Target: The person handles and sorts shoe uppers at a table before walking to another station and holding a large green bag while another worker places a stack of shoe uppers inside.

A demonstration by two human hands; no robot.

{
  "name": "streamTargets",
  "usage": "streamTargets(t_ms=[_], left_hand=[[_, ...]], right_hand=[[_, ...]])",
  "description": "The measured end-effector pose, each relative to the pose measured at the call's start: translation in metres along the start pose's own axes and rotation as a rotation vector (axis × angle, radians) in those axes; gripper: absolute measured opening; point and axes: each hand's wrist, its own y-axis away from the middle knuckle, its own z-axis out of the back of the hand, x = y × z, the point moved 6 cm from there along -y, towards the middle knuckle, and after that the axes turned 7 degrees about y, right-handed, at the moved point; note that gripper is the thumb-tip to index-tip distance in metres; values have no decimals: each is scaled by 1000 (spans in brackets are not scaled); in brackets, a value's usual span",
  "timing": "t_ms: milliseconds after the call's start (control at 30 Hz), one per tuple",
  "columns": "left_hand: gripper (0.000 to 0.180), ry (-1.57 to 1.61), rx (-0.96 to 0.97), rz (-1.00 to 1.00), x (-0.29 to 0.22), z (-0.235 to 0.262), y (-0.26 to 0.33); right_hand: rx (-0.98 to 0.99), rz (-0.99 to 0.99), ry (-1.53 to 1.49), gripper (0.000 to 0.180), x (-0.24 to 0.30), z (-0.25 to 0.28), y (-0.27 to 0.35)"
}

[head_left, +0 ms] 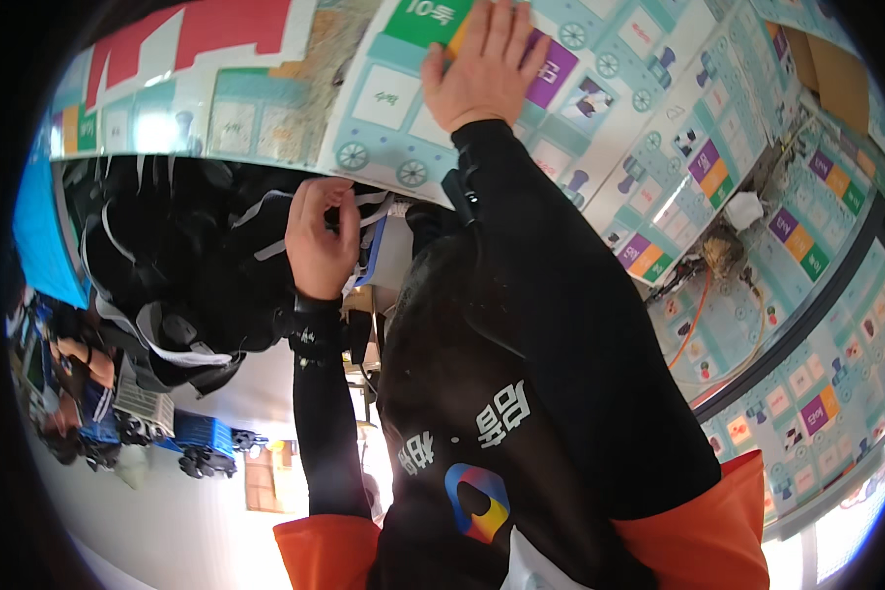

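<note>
My right hand point(487, 74) lies flat, with fingers spread, on the printed tabletop point(383, 162), which bears pale teal cart pictures and coloured blocks. Beside the table's near edge is my left hand point(323, 241), its fingers curled in toward the thumb. Whatever those fingers hold, if anything, I cannot make out. Left of that hand, below the edge, hangs a heap of black fabric pieces point(182, 251) with white and grey straps. I wear black sleeves and a dark apron point(442, 393) with a colourful emblem.
A sewing machine's parts seem to be out of view; an orange cord point(693, 329) and a lump of brownish material point(723, 254) sit on the right. A cardboard box point(828, 79) stands at far right. Blue crates point(204, 442) and another person point(93, 398) are at left.
</note>
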Motion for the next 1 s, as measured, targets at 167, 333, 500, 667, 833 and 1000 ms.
streamTargets(t_ms=[167, 333, 500, 667, 833, 1000], left_hand=[[13, -13, 215, -253, -23, -63, -48], [14, -225, 139, -377, -22, -100, -63], [15, -322, 73, -446, -9, -100, -59], [14, -299, 43, -483, -16, -102, -60], [16, -379, 62, -428, -12, -104, -59], [16, -363, 61, -428, -8, -103, -59]], right_hand=[[-33, -52, -37, 77, -16, -10, -1], [38, -52, -53, 78, -26, -13, -4], [85, -46, -106, 79, -18, -13, -7], [78, -51, -106, 78, -22, -14, -8], [114, -58, -139, 79, -21, -15, -4], [103, -44, -142, 80, -20, -14, -9]])
